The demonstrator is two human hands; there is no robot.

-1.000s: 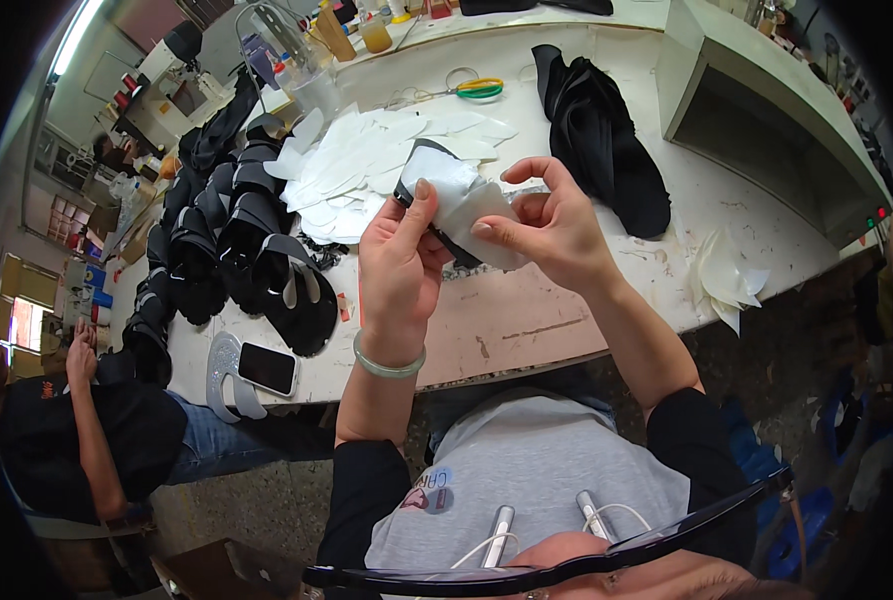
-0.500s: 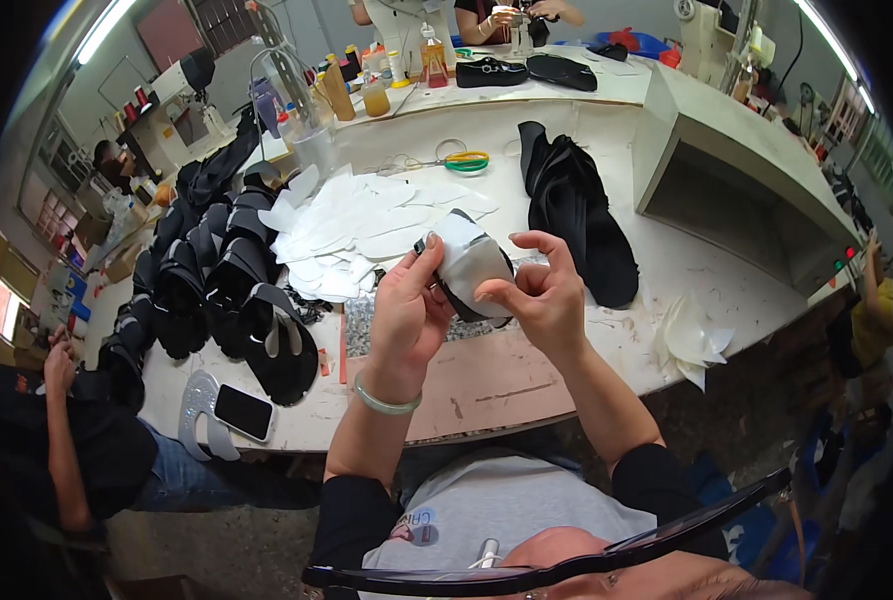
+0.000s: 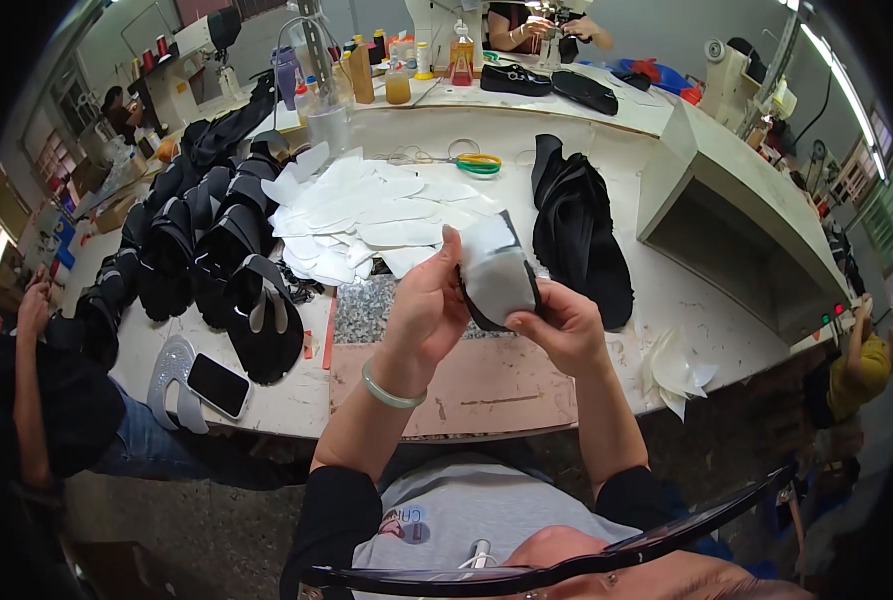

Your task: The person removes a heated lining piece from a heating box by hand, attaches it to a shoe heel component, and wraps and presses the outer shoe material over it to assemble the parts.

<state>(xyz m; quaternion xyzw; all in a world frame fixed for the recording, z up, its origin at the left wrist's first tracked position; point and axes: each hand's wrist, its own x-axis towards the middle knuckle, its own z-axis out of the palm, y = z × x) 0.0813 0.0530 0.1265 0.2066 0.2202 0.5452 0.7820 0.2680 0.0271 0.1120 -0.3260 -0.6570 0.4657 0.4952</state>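
Pale surface [image 3: 731, 315] spans mid-frame; at frame centre, left hand [image 3: 426, 308] and right hand [image 3: 572, 335] both pinch a black-edged white piece [image 3: 501, 272].

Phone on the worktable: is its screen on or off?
Off, it seems: the phone screen is plain black, nothing lit.

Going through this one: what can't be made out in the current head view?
In the head view:
- Far side of the black-and-white piece: faces away from the camera.
- Some fingertips of the left hand and right hand: hidden by that piece.
- Lower layers of the white pieces: covered by upper ones.
- Head of the far co-worker: cut off by the top edge.
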